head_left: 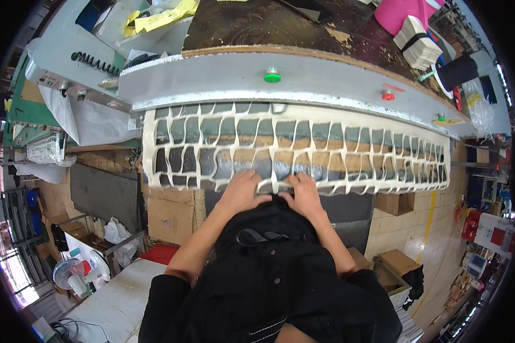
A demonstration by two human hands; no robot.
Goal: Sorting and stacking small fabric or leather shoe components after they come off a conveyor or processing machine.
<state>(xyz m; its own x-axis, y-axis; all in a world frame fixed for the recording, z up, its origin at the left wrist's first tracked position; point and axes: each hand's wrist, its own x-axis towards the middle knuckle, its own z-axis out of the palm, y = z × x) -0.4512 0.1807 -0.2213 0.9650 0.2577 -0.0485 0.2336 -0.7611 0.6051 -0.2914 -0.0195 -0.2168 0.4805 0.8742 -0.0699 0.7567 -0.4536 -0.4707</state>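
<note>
A long cream-coloured sheet [152,143], cut through with rows of openings so that a lattice is left, lies across the machine bed in front of me. My left hand [243,193] is at the middle of its near edge, fingers curled over the strips and thumb toward my body. A short way to the right, my right hand [303,193] grips the same edge with bent fingers. Through the openings, dark, brown and shiny grey patches of the bed show. Part of the sheet's far edge is hidden under the machine beam [212,80].
On the beam are a green button [272,76] and a red button [388,95]. Above it, a dark worktop [240,28] carries a pink container [403,14] and a banded stack of pale pieces [418,43]. Cardboard boxes [397,266] stand right; a white table [117,303] is lower left.
</note>
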